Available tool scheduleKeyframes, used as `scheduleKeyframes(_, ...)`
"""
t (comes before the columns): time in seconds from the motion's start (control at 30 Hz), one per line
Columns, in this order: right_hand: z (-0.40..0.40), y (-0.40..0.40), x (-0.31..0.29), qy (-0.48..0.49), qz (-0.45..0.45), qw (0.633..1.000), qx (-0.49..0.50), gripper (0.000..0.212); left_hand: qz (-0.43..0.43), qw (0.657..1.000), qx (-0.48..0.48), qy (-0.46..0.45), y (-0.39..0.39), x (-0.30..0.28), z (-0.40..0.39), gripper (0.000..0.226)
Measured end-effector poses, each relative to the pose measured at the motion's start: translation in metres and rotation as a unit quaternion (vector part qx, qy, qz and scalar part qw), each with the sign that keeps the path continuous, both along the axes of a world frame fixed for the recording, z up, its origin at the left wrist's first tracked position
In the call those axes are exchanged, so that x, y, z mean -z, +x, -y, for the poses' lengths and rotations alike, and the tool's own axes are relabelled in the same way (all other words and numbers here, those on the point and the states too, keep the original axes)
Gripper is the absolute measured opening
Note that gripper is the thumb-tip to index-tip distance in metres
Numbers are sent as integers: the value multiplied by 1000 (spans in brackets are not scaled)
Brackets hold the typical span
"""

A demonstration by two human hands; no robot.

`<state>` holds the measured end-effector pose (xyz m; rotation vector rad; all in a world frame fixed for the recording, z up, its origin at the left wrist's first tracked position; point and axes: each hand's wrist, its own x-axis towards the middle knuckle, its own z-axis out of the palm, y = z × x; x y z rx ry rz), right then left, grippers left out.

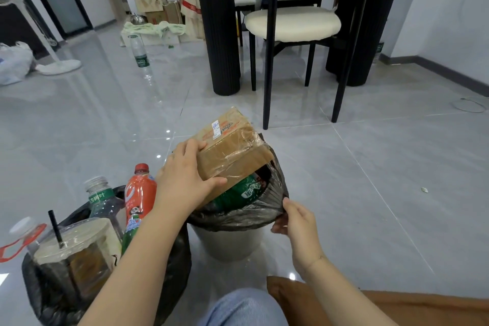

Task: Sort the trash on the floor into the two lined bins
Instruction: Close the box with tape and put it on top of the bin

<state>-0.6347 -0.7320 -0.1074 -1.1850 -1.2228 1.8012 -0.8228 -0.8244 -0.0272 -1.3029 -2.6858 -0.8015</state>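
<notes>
The left hand [185, 174] grips a taped cardboard box [232, 152] by its near corner, fingers on top and thumb against the side. The box sits tilted across the mouth of the right bin [230, 241], hiding most of what is inside; only a green wrapper [244, 192] shows beneath it. The right hand [296, 222] pinches the bin's black liner [254, 213] at the rim, its fingertips hidden in the folds. The left bin [53, 296] is cut off by the frame's bottom edge and partly covered by the left forearm; it holds a lidded cup [76, 241], a clear bottle [104, 201] and an orange bottle [139, 198]. Another bottle [139, 51] stands far off on the floor [370, 180].
</notes>
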Motion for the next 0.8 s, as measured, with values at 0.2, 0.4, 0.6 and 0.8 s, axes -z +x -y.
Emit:
scheduleKeyframes(0.2,-6,-3,-2,-61,73,991,-89,32,-16,999,14,-27,6,2,-4,80)
scheduleKeyframes(0.4,-62,-13,-17,112,187,974,-59,28,-39,998,47,-32,15,20,0,98)
scheduleKeyframes(0.6,-83,-45,-53,198,173,958,-119,30,-51,997,40,-32,18,31,0,97)
scheduleKeyframes(0.8,-101,-57,-42,261,295,909,-140,43,-30,999,26,-21,15,32,-5,94)
